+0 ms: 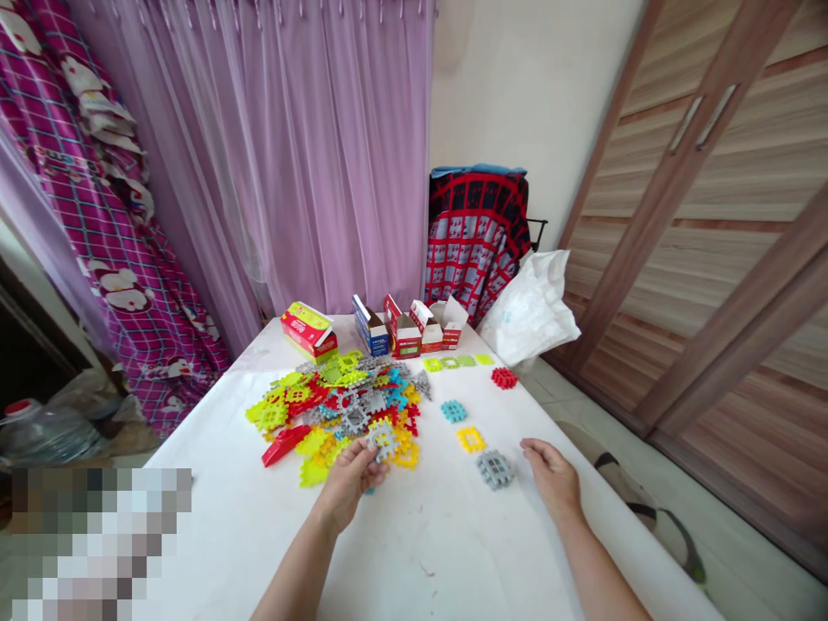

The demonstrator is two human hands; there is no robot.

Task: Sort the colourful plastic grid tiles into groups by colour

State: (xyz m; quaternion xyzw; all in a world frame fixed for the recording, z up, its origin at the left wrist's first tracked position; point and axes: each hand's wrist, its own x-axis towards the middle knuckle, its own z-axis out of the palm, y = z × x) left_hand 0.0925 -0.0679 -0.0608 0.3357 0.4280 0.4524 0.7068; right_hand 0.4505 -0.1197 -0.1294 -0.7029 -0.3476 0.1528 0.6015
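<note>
A heap of flat interlocking plastic tiles (336, 401) in yellow, green, red, grey and blue lies on the white table (414, 535). My left hand (349, 483) is at the heap's near edge, its fingers closed on a grey tile (383, 438). My right hand (553, 474) rests on the table with its fingers loosely curled and nothing in them, just right of a small stack of grey tiles (495, 468). Separate small stacks lie between the heap and my right hand: a yellow stack (471, 439), a blue stack (454, 410), a red stack (503, 377) and green tiles (458, 362).
Several opened cardboard boxes (404, 332) and a closed red and yellow box (309, 330) stand at the table's far edge. A white plastic bag (530, 306) and a chair draped in red cloth (475, 233) sit behind. Sliding wooden doors (711, 259) fill the right; sandals (647, 509) lie on the floor.
</note>
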